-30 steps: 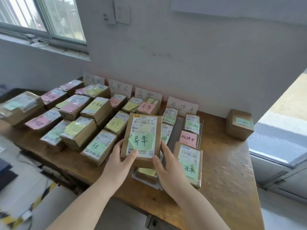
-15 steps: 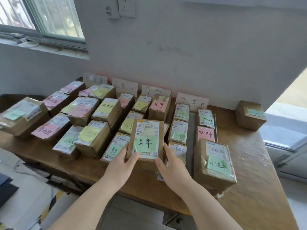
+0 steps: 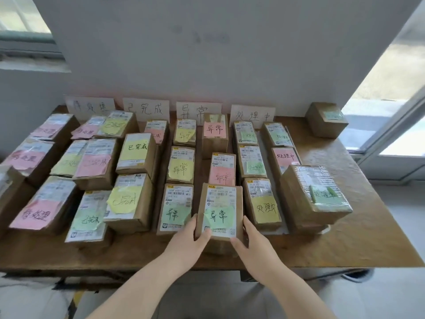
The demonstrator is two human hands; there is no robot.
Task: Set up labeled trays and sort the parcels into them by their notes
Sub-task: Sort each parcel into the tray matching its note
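Rectangular brown cardboard parcel [image 3: 219,212], white shipping label, green note [image 3: 219,216] reading 异常. Left hand [image 3: 186,245] and right hand [image 3: 253,245] grip its near corners, thumbs on top. Versus 0.5 s ago: parcel sits lower, front row, near the bench [image 3: 345,238] front edge. Bare rough wood along the right edge.

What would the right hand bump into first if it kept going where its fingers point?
Probably the parcel it grips: the right hand angles into its side. Depth is unclear.
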